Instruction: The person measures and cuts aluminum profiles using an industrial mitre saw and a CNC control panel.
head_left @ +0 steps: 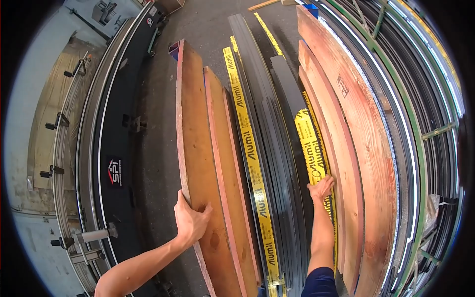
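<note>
Wooden board (198, 148), the outermost plank of the stack, stands on edge with its long axis running from about 6 o'clock near me up to 12 o'clock, its broad face turned toward the stack at 3 o'clock. I note the left hand (190, 218) clamped over its outer edge, thumb on the face and fingers wrapped round the side toward the concrete floor (158, 148), at roughly 7 o'clock in the view. The right hand (321, 189) lies well apart, at about 4 o'clock, fingers spread flat and pressing on a yellow-taped profile (311, 148); I see no closed grip there. Between the two hands stand a second wooden board (230, 198), a long yellow-banded strip (252, 163) and a bundle of dark profiles (279, 163). In my judgement the left hand alone governs the board, holding it low on its length, so most of its length extends away toward 12 o'clock.
</note>
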Action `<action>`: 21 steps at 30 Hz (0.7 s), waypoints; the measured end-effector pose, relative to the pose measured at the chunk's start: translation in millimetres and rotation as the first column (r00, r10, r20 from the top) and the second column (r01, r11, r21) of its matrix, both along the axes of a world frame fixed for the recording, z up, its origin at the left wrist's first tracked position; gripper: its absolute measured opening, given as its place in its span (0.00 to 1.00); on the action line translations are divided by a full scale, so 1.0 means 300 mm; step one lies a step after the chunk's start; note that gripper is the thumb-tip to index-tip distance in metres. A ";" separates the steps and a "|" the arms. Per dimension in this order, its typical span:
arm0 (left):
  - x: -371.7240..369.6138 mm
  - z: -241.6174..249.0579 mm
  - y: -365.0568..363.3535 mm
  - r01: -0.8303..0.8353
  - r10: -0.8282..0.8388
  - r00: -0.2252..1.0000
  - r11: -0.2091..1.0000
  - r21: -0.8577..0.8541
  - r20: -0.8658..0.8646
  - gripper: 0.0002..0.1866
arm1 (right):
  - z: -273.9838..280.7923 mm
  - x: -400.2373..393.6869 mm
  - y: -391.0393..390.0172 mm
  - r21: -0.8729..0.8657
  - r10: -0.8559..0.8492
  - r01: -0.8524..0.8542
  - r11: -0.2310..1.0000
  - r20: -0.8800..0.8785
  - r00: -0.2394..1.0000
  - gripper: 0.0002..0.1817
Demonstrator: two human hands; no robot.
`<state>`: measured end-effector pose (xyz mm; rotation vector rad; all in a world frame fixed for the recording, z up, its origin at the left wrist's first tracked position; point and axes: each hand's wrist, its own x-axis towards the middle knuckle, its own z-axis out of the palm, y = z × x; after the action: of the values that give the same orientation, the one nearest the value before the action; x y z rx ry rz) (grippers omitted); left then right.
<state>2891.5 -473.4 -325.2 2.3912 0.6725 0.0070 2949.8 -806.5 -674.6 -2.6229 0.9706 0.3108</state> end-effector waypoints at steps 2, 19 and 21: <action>0.006 -0.005 0.006 0.012 -0.011 1.000 0.998 0.056 -0.006 0.26 | 0.005 0.001 -0.030 -0.022 0.016 -0.014 1.000 0.085 0.996 0.46; -0.020 -0.044 0.044 -0.010 0.010 1.000 1.000 0.013 -0.012 0.28 | 0.257 -1.258 0.030 -0.006 -0.019 0.020 1.000 0.066 0.998 0.47; -0.033 -0.047 0.055 -0.008 0.009 0.999 0.999 0.034 -0.033 0.29 | 0.312 -1.653 0.010 -0.028 -0.195 0.193 0.981 -0.162 0.967 0.47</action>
<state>2881.6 -456.9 -339.2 2.4259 0.7038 -0.0176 2453.9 -803.6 -581.0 -2.5170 1.2763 0.4784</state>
